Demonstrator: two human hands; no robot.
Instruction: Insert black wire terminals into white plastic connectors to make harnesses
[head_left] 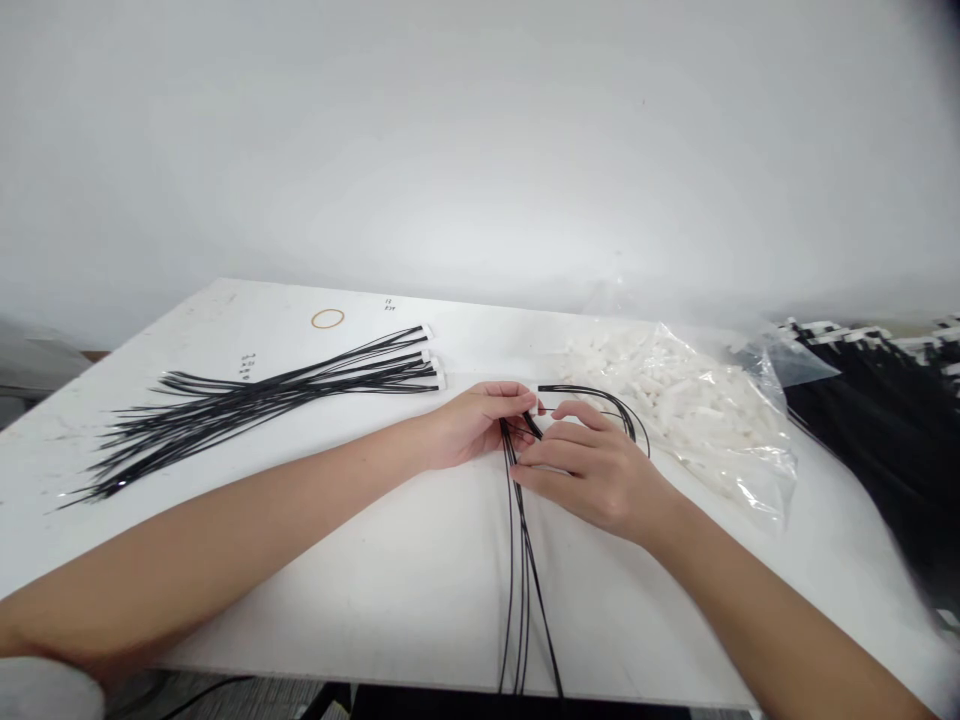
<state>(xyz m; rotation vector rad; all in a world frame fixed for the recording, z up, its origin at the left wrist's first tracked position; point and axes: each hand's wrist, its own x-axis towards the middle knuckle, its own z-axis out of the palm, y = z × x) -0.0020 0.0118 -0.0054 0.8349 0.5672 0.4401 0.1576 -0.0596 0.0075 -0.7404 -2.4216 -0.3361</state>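
My left hand [480, 420] is closed over the table, its thumb and fingers pinching a small white connector [535, 402]. Several thin black wires [523, 540] hang from there past the table's front edge. Close against it, my right hand [592, 465] has its fingers curled around black wire by the connector; its fingertips are partly hidden. Behind the right hand, more black wires [600, 391] curve to the right from a white end.
To the left lies a bundle of black wires [262, 410] with white connectors. A tan rubber band [328, 327] lies behind it. At right, a clear plastic bag [697, 400] holds many white pieces, beside a large pile of black wires [862, 430]. The white table [360, 560] meets a wall.
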